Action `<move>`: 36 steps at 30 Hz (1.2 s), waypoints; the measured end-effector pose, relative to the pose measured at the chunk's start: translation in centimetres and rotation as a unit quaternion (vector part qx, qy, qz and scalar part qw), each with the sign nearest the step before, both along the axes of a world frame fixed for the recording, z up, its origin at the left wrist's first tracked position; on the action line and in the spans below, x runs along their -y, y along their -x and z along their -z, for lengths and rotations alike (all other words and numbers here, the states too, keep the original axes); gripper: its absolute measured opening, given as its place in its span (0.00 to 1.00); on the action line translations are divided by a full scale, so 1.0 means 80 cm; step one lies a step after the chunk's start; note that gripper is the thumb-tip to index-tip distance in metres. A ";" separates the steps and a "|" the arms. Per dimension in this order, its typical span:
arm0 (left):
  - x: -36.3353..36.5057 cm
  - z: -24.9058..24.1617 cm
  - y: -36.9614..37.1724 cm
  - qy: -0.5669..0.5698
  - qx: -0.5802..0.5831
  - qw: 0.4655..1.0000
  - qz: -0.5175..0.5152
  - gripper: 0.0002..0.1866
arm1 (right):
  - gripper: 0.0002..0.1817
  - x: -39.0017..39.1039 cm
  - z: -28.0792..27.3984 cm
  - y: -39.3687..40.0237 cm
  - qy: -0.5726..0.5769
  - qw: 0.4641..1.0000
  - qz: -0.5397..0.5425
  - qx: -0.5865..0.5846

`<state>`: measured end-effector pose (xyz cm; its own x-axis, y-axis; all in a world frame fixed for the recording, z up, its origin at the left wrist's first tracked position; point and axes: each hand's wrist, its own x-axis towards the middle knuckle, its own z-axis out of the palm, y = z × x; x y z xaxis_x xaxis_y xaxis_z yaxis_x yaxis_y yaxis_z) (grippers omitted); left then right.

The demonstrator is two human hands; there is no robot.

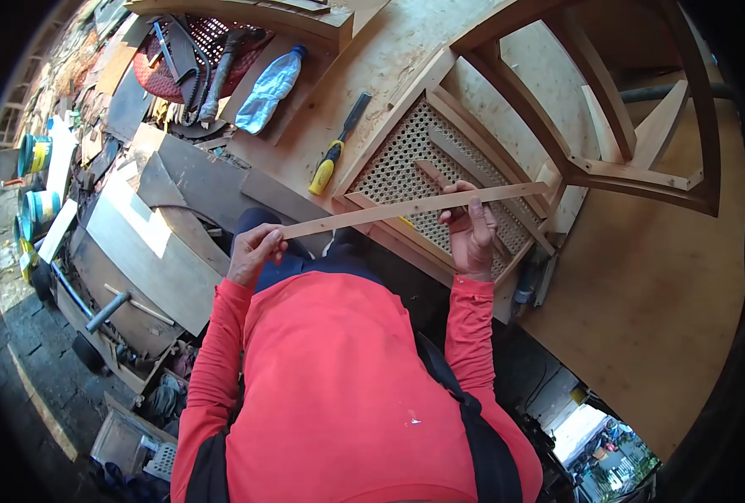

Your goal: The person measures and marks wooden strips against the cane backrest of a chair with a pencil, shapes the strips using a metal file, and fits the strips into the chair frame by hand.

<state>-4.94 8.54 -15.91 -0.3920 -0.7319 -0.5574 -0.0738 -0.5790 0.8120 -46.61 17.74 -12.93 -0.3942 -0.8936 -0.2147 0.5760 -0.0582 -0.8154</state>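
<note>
A thin wooden strip (372, 213) stretches between my two hands, above the front edge of a chair seat frame. My left hand (256, 254) pinches its left end. Farther along, toward the right end, the fingers and thumb of my right hand (471, 230) close around it. Beneath lies the woven cane seat panel (397, 151) inside the wooden frame, with several loose wooden strips (464, 159) resting across it. The chair's curved wooden back (594, 80) rises at the upper right. A chisel with a yellow and black handle (329, 166) lies left of the seat.
A plastic bottle (272, 90) lies on the workbench (339, 71) near a red woven seat (156, 74) holding tools. Wooden boards (146, 226) lean at the left. A large brown panel (641, 293) stands at the right. Tins (37, 155) sit at the far left.
</note>
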 end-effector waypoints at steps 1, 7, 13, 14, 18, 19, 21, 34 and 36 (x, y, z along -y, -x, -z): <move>0.000 -0.001 -0.002 0.003 0.002 1.000 0.006 0.14 | 0.21 -0.001 0.000 -0.002 0.000 1.000 -0.004 -0.011; 0.019 0.005 -0.030 0.020 -0.003 0.999 0.033 0.14 | 0.18 -0.006 -0.015 -0.037 0.009 1.000 0.002 0.017; 0.031 0.020 -0.077 0.041 0.022 0.995 0.092 0.14 | 0.17 -0.011 -0.025 -0.075 -0.017 1.000 0.007 0.014; 0.029 0.024 -0.087 0.033 0.032 0.993 0.107 0.14 | 0.18 -0.014 -0.025 -0.081 -0.018 1.000 0.004 0.005; 0.015 0.035 -0.116 0.004 0.024 0.986 0.165 0.14 | 0.17 -0.020 -0.030 -0.113 -0.016 0.999 0.046 0.008; 0.014 0.040 -0.123 0.002 0.020 0.983 0.185 0.14 | 0.17 -0.024 -0.029 -0.118 -0.017 0.999 0.050 0.012; 0.011 0.043 -0.129 -0.001 0.042 0.974 0.222 0.15 | 0.16 -0.035 -0.024 -0.125 -0.018 0.998 0.061 0.019; 0.022 -0.063 0.052 0.494 0.114 0.812 0.289 0.28 | 0.17 0.008 -0.031 -0.127 -0.120 0.987 0.076 -0.070; 0.009 -0.035 0.055 0.492 0.137 0.825 0.242 0.25 | 0.20 0.013 -0.004 -0.126 -0.106 0.992 0.044 -0.056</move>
